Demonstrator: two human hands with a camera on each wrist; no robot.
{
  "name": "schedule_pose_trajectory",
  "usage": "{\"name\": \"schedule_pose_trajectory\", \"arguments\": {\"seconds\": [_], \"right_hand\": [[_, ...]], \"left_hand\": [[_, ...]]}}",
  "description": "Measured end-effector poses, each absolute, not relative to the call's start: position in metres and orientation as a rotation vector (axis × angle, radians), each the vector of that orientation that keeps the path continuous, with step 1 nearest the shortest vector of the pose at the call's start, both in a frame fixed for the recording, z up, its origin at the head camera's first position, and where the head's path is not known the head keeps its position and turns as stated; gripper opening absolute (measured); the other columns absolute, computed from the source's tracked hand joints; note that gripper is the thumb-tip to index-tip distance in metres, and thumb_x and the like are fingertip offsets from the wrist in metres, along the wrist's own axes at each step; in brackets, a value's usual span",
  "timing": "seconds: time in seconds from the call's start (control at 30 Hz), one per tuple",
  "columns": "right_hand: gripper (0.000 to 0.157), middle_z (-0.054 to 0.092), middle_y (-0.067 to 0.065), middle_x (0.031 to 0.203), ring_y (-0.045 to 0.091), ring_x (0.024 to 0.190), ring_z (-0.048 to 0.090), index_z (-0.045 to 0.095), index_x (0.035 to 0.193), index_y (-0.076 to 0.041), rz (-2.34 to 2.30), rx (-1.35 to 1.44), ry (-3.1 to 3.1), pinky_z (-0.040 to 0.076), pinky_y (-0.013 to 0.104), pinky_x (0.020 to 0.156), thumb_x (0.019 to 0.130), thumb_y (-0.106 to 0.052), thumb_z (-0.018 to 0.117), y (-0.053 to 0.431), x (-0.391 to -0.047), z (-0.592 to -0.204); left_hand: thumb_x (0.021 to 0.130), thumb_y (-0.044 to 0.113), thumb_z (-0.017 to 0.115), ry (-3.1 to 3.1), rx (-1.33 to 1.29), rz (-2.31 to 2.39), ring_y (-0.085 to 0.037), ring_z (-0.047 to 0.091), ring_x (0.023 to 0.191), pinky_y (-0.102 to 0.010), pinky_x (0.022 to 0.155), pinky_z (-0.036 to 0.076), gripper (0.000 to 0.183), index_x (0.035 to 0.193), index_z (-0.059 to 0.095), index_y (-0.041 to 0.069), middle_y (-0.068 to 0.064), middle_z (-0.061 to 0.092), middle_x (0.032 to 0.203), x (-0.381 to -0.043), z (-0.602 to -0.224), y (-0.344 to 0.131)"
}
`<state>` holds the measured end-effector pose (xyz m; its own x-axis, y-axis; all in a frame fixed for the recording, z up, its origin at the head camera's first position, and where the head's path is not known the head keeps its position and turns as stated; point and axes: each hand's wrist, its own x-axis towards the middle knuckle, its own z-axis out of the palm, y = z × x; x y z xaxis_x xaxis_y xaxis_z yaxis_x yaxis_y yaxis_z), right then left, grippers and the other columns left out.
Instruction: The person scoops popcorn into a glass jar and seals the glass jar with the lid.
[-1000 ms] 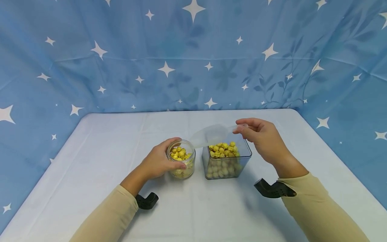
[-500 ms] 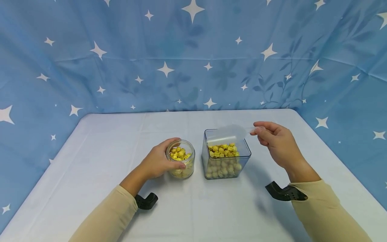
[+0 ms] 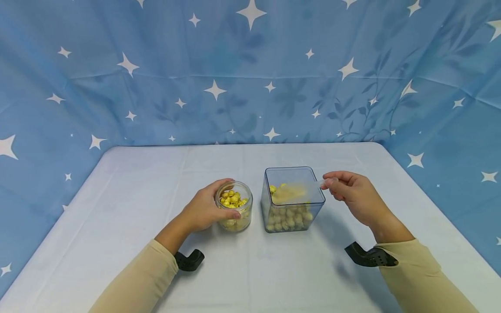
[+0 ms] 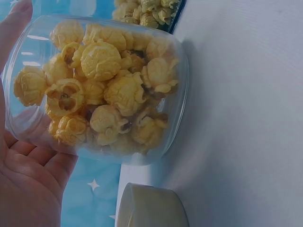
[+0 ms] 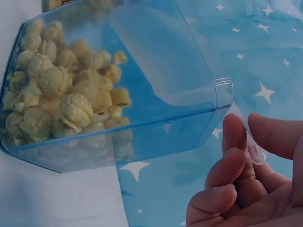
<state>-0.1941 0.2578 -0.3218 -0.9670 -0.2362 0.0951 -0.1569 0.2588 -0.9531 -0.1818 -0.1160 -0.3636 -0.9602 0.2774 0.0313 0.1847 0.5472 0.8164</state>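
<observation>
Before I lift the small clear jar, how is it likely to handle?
The popcorn should add little weight to the small clear jar. Its smooth, glossy wall may slip. Open-mouthed, it could spill if tilted.

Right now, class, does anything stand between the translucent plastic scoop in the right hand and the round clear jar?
Yes: one wall of the square bluish plastic container stands between them. The scoop has its bowl inside that container, while the jar is outside. Nothing else visible blocks the way.
</observation>
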Motion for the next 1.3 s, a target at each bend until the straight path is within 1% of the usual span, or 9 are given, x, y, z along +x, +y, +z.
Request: {"name": "schedule_pose_trajectory", "arguments": {"seconds": [0.1, 0.33, 0.6, 0.77, 0.83, 1.0, 1.07, 1.13, 1.3], "right_hand": [[0.031, 0.067, -0.006, 0.094, 0.015, 0.08, 0.052, 0.056, 0.122, 0.012, -1.798, -0.36, 2.445, 0.045, 0.023, 0.069, 0.104, -0.013, 0.055, 0.257, -0.194, -0.322], [0.031, 0.057, -0.003, 0.086, 0.014, 0.075, 0.049, 0.057, 0.121, 0.011, -1.796, -0.337, 2.407, 0.044, 0.025, 0.066, 0.103, -0.014, 0.059, 0.254, -0.193, -0.324], [0.035, 0.054, 0.002, 0.09, 0.016, 0.078, 0.049, 0.055, 0.123, 0.012, -1.733, -0.394, 2.416, 0.045, 0.026, 0.068, 0.103, -0.017, 0.058, 0.254, -0.192, -0.324], [0.041, 0.06, 0.001, 0.103, 0.017, 0.089, 0.053, 0.051, 0.13, 0.013, -1.686, -0.398, 2.441, 0.047, 0.025, 0.074, 0.103, -0.017, 0.059, 0.257, -0.192, -0.321], [0.041, 0.061, -0.001, 0.111, 0.017, 0.095, 0.054, 0.051, 0.131, 0.011, -1.688, -0.4, 2.458, 0.048, 0.024, 0.076, 0.102, -0.017, 0.06, 0.258, -0.192, -0.32], [0.023, 0.061, -0.001, 0.119, 0.015, 0.103, 0.057, 0.062, 0.124, -0.008, -1.908, -0.465, 2.353, 0.048, 0.021, 0.081, 0.101, -0.008, 0.059, 0.262, -0.191, -0.316], [0.026, 0.062, 0.0, 0.12, 0.015, 0.105, 0.058, 0.064, 0.122, -0.014, -2.017, -0.536, 2.265, 0.049, 0.02, 0.085, 0.101, -0.002, 0.056, 0.262, -0.19, -0.313], [0.031, 0.062, 0.002, 0.122, 0.015, 0.11, 0.058, 0.064, 0.124, -0.013, -2.097, -0.62, 2.183, 0.049, 0.021, 0.089, 0.1, 0.004, 0.054, 0.261, -0.189, -0.31], [0.038, 0.06, 0.006, 0.132, 0.017, 0.121, 0.057, 0.058, 0.133, -0.003, -2.145, -0.778, 2.102, 0.047, 0.023, 0.098, 0.099, 0.01, 0.05, 0.255, -0.184, -0.299]], "left_hand": [[0.07, 0.042, 0.091, 2.673, 0.399, 1.39, -0.029, 0.048, 0.131, -0.056, 0.106, 0.039, 0.094, 0.15, 0.046, 0.02, -0.005, 0.054, 0.142, -0.182, -0.363, -0.116], [0.07, 0.045, 0.091, 2.679, 0.398, 1.38, -0.029, 0.048, 0.131, -0.056, 0.105, 0.04, 0.094, 0.15, 0.047, 0.022, -0.005, 0.053, 0.143, -0.182, -0.364, -0.116], [0.071, 0.042, 0.091, 2.668, 0.403, 1.401, -0.028, 0.049, 0.13, -0.055, 0.105, 0.04, 0.094, 0.15, 0.046, 0.019, -0.004, 0.055, 0.14, -0.183, -0.364, -0.115], [0.071, 0.04, 0.091, 2.663, 0.397, 1.405, -0.028, 0.05, 0.128, -0.055, 0.104, 0.041, 0.093, 0.149, 0.047, 0.019, -0.005, 0.056, 0.139, -0.183, -0.365, -0.116], [0.071, 0.039, 0.092, 2.662, 0.4, 1.408, -0.028, 0.05, 0.128, -0.054, 0.104, 0.041, 0.092, 0.149, 0.047, 0.019, -0.005, 0.055, 0.139, -0.182, -0.364, -0.116], [0.071, 0.038, 0.092, 2.661, 0.419, 1.414, -0.028, 0.05, 0.127, -0.054, 0.103, 0.042, 0.092, 0.149, 0.048, 0.017, -0.004, 0.056, 0.138, -0.183, -0.364, -0.116], [0.071, 0.038, 0.092, 2.659, 0.418, 1.418, -0.027, 0.051, 0.127, -0.054, 0.103, 0.042, 0.092, 0.149, 0.048, 0.017, -0.004, 0.057, 0.138, -0.183, -0.364, -0.117], [0.071, 0.038, 0.092, 2.653, 0.413, 1.423, -0.027, 0.051, 0.127, -0.054, 0.103, 0.042, 0.091, 0.148, 0.048, 0.017, -0.003, 0.057, 0.138, -0.183, -0.364, -0.118], [0.071, 0.037, 0.092, 2.64, 0.413, 1.422, -0.028, 0.05, 0.129, -0.054, 0.104, 0.041, 0.091, 0.148, 0.048, 0.016, -0.004, 0.056, 0.139, -0.183, -0.363, -0.119]]}}
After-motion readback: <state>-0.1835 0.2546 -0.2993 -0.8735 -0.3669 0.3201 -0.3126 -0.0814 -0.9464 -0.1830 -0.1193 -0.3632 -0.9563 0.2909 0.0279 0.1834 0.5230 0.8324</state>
